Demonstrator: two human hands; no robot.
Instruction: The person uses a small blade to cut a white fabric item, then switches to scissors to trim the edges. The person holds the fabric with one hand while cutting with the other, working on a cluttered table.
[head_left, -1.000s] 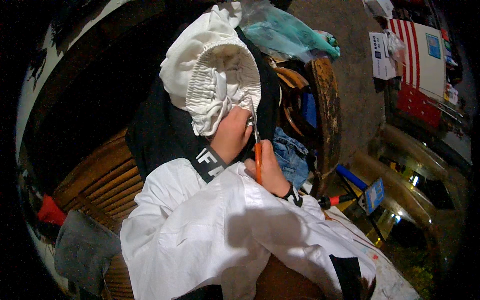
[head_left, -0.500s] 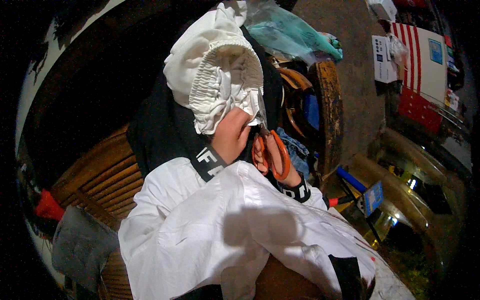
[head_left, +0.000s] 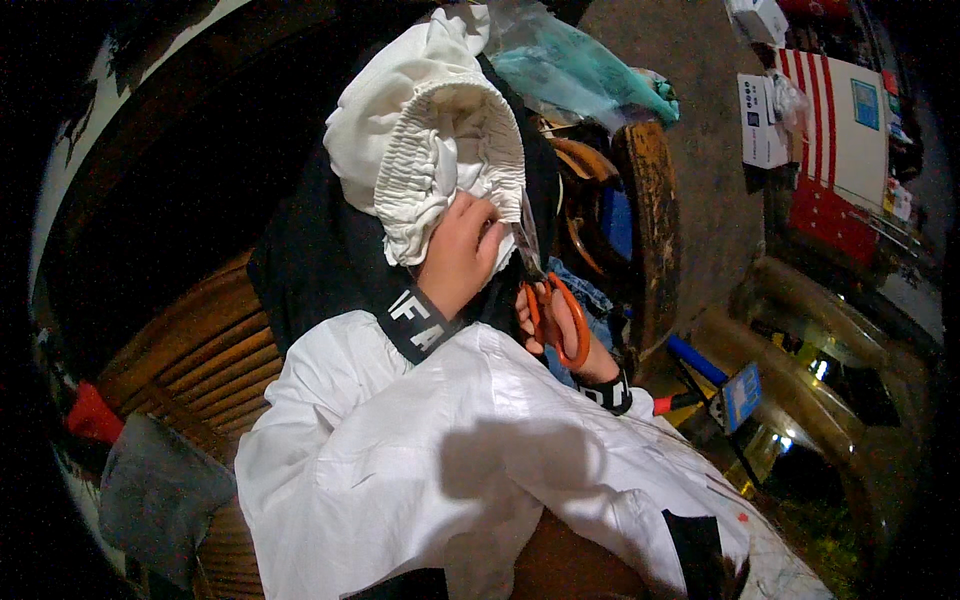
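Observation:
A white cloth piece with a gathered elastic opening (head_left: 398, 150) lies over dark cloth on my lap. My left hand (head_left: 462, 255) is closed on the lower rim of that opening, its fingers pinching the fabric. Just to the right, my right hand (head_left: 565, 322) grips scissors with orange handles (head_left: 583, 335), fingers through the loops. The blades point up and away, close along the right edge of the white cloth near my left fingertips. Whether they touch the fabric I cannot tell.
On the left is a slatted wooden seat (head_left: 195, 365) with a grey cloth (head_left: 165, 490). A worn wooden armrest (head_left: 652, 200) stands on the right, a greenish plastic bag (head_left: 575, 65) beyond. Further right are a white box (head_left: 762, 120) and a blue-handled tool (head_left: 697, 360).
My right hand and the scissors have shifted a little right and down, away from my left hand. My left fingers have moved slightly up on the cloth.

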